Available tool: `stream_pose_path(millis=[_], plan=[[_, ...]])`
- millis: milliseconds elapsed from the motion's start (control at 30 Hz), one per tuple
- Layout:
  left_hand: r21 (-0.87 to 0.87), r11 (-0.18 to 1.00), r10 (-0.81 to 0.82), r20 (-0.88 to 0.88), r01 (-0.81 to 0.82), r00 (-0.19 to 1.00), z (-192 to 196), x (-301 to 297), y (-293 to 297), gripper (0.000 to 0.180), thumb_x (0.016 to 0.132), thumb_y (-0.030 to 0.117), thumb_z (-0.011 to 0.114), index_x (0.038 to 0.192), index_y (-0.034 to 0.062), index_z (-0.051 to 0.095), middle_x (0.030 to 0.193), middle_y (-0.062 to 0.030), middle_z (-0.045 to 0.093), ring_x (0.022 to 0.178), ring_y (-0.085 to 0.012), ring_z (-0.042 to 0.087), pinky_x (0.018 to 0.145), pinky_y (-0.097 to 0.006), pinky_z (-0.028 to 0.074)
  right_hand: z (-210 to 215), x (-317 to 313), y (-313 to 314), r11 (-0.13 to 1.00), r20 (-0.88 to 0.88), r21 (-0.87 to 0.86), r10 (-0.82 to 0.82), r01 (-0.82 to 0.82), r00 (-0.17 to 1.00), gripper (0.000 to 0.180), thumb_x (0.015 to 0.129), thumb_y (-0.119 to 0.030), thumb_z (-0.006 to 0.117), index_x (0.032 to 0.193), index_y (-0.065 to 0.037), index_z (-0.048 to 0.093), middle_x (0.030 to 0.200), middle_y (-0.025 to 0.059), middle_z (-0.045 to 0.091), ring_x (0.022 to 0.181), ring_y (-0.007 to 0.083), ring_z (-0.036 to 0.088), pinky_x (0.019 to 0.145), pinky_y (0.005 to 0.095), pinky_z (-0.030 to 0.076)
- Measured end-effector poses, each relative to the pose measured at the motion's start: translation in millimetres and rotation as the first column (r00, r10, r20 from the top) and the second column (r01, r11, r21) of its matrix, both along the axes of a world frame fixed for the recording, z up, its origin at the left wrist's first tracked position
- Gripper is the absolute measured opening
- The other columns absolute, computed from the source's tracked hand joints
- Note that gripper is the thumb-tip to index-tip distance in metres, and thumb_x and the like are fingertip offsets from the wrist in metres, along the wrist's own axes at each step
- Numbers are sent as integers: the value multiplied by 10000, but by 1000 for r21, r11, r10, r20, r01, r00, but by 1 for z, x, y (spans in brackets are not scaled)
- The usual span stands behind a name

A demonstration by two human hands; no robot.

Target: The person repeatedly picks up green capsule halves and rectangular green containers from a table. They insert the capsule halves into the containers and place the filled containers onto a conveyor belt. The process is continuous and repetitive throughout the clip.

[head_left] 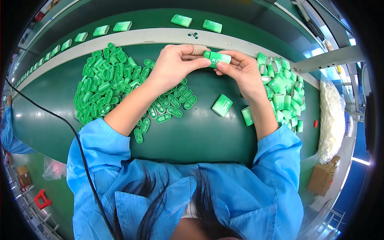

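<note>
Beyond the middle of the green table, both hands meet at a small oval green case. My right hand (245,72) pinches its printed green sleeve (222,59) between thumb and fingers. My left hand (173,66), with a tan wrap on one finger, grips the darker green cap (207,55) at the sleeve's left end; the two parts touch. Under and left of my left forearm spreads a heap of oval green caps (108,80). Green-and-white hollow sleeves (280,90) are piled right of my right forearm. One loose sleeve (222,105) lies between my arms, another (247,116) beside my right forearm.
Past a pale rail (156,37), a green belt carries a row of cases (181,20). At the right stand a bulging clear bag (331,120) and a cardboard box (322,178). A black cable (72,128) crosses the left side. Another person's blue sleeve (14,134) shows far left.
</note>
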State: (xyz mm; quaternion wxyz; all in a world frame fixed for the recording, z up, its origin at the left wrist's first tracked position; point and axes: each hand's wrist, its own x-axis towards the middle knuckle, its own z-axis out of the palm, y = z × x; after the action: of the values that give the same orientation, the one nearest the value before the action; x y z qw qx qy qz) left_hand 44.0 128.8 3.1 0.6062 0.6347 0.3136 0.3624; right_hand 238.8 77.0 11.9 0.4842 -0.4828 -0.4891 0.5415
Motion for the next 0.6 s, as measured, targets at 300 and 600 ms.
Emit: stream_pose_path(millis=[300, 600], plan=[[142, 989, 44, -99, -29, 994, 10, -2, -7, 342, 818, 62, 672, 1141, -27, 603, 938, -90, 676, 837, -114, 640, 762, -243, 529, 3, -5, -7, 988, 79, 154, -43, 30, 996, 304, 804, 2, 668, 1088, 64, 582, 956, 118, 656, 821, 139, 633, 771, 249, 524], [448, 884, 249, -216, -131, 944, 3, 10, -37, 378, 858, -13, 522, 1229, -58, 468, 902, -237, 653, 861, -307, 672, 736, -338, 525, -1, -17, -12, 982, 136, 142, -142, 123, 980, 282, 808, -2, 664, 1074, 60, 591, 931, 117, 665, 799, 140, 646, 734, 239, 532]])
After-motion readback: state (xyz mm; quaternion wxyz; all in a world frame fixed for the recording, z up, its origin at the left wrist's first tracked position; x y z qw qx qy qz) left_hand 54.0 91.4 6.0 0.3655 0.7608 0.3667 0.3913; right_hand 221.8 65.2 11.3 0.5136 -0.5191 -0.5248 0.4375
